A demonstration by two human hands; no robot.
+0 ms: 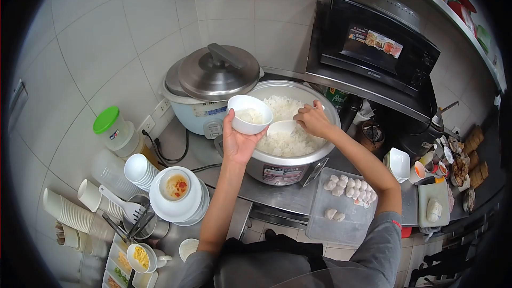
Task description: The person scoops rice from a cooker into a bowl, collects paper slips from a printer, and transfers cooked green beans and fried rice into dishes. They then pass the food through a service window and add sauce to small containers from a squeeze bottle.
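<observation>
My left hand [242, 141] holds up a white bowl [253, 124] with some rice in it, at the near left rim of a large open rice cooker [285, 173]. Cooked rice [290, 145] fills much of the cooker's pot. My right hand [314, 120] reaches over the pot, its fingers closed on the handle of a white rice paddle [282, 127]. The paddle's blade lies over the rice, close to the bowl. My fingers hide most of the handle.
Behind stands a closed rice cooker with a metal lid [218, 72]. A black oven [381, 45] is at the right. A tray [341, 224] of pale rounded pieces lies near me. Stacked plates [200, 202], cups [141, 173] and a utensil holder [157, 229] stand at the left.
</observation>
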